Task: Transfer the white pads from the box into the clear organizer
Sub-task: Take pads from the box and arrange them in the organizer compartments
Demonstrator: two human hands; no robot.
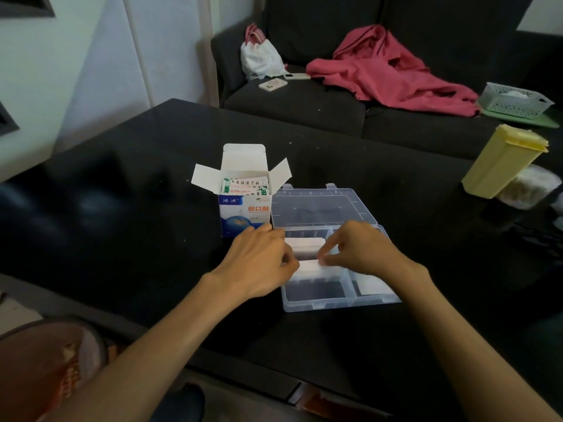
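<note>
White pads [309, 265] sit pinched between the left hand [262, 263] and right hand [362, 251] over the clear organizer [332, 303], mid-counter [122, 208]; more pads fill its back and right compartments. Just left, touching, stands the open box [243, 208], printed "创口贴", holding packets. A yellow container [502, 162] leans at the counter's right edge.

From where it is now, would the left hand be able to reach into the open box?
Probably yes: the left hand sits just in front of the box, whose flaps stand open, with nothing between them.
</note>
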